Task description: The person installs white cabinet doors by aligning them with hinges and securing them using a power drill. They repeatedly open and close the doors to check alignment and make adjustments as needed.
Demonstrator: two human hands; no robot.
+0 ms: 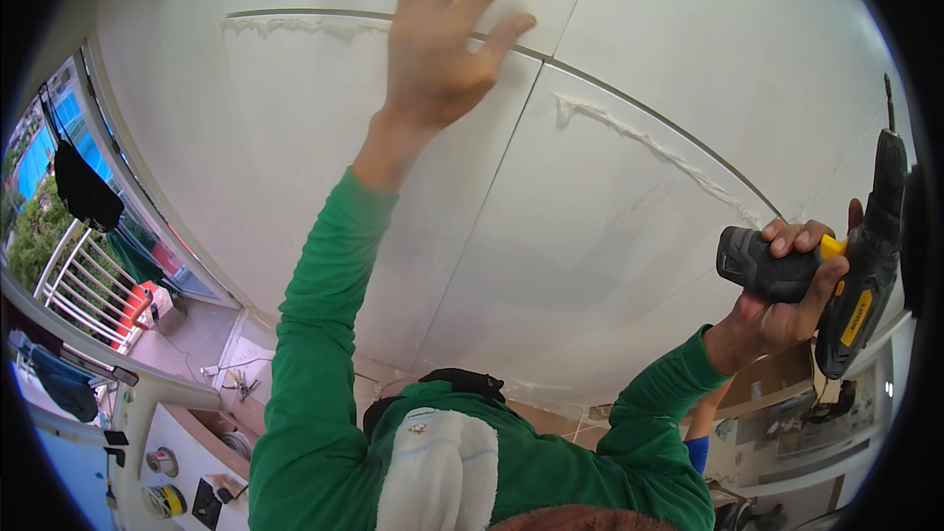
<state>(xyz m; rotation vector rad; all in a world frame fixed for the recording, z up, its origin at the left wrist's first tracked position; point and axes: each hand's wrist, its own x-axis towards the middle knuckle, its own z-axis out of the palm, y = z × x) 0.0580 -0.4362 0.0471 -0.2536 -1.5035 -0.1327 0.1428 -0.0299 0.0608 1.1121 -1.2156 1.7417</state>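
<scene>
My left hand (pixel 442 39) lies with spread fingers against the white panels (pixel 324 128), across the dark seam between an upper and a lower one. It holds nothing. At the right, my right hand (pixel 787 280) is wrapped round the grip of a black and yellow cordless drill (pixel 855 285), thumb and fingers closed on it. The drill's thin bit (pixel 890 103) points upward, apart from the panel seams. Ragged whitish strips of filler or glue (pixel 649 143) run along the lower panels just below the seam.
A balcony with a white railing (pixel 84 285) opens at the left, where a black bag (pixel 84 182) hangs. Tape rolls (pixel 165 501) lie on a white surface at lower left. Another person's blue-sleeved arm (pixel 700 442) shows behind my right arm. Shelving (pixel 787 462) stands at lower right.
</scene>
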